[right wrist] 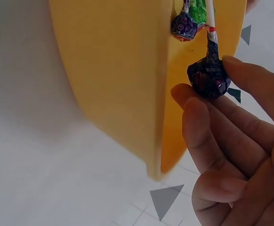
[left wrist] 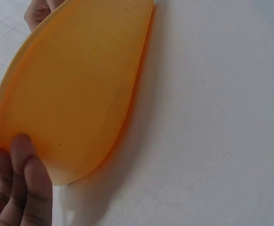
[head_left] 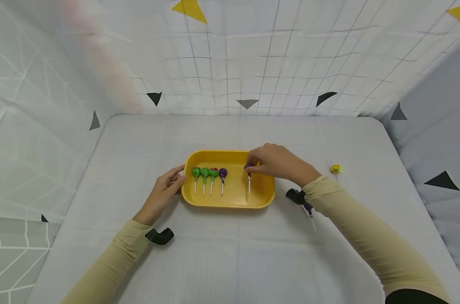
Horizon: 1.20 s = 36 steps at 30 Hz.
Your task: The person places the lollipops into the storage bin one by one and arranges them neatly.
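My left hand [head_left: 165, 189] grips the left end of a yellow tray [head_left: 235, 200]; in the left wrist view its fingertips press the outer wall. Over the tray's right half, my right hand [head_left: 278, 162] pinches a purple-wrapped lollipop [right wrist: 206, 79] by its candy head, the white stick pointing toward me. Inside the tray, towards the left, stand in a row three green-wrapped lollipops [head_left: 205, 173] and one purple lollipop [head_left: 223, 173], heads away from me. Bare tray floor separates this row from the held lollipop.
On the white table [head_left: 214, 261], another purple lollipop [head_left: 308, 207] lies right of the tray, partly hidden by the right wrist's black camera mount [head_left: 295, 196]. A yellow-wrapped lollipop [head_left: 335, 169] lies farther right. White patterned cloth walls [head_left: 245, 63] rise behind and beside the table.
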Motion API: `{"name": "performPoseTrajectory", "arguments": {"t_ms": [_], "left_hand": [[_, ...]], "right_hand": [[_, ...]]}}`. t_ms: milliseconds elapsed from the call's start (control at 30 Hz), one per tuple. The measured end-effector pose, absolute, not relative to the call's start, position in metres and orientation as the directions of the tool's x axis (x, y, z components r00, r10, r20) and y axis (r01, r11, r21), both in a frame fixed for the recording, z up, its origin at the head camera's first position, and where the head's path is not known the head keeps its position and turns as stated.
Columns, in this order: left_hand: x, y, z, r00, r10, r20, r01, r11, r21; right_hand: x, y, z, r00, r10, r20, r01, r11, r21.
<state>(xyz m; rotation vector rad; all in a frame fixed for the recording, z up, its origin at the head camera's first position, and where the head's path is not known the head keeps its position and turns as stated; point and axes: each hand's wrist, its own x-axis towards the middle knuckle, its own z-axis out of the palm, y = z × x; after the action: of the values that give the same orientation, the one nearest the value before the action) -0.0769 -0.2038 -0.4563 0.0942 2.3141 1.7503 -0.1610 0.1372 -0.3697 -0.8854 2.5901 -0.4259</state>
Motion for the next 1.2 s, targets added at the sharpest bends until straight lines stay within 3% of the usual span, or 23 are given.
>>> {"name": "performPoseTrajectory", "arguments": {"t_ms": [533, 1200], "left_hand": [[-0.078, -0.203, -0.457, -0.969, 0.191, -0.156, -0.099, 0.281, 0.955], [-0.077, -0.204, -0.456, -0.968, 0.206, -0.146, -0.088, 0.268, 0.959]], "right_hand": [[-0.167, 0.117, -0.376, -0.729, -0.642, -0.235, -0.558, 0.758, -0.338], [-0.178, 0.091, -0.380, -0.704, -0.636, -0.316, -0.544, 0.769, -0.336]]}}
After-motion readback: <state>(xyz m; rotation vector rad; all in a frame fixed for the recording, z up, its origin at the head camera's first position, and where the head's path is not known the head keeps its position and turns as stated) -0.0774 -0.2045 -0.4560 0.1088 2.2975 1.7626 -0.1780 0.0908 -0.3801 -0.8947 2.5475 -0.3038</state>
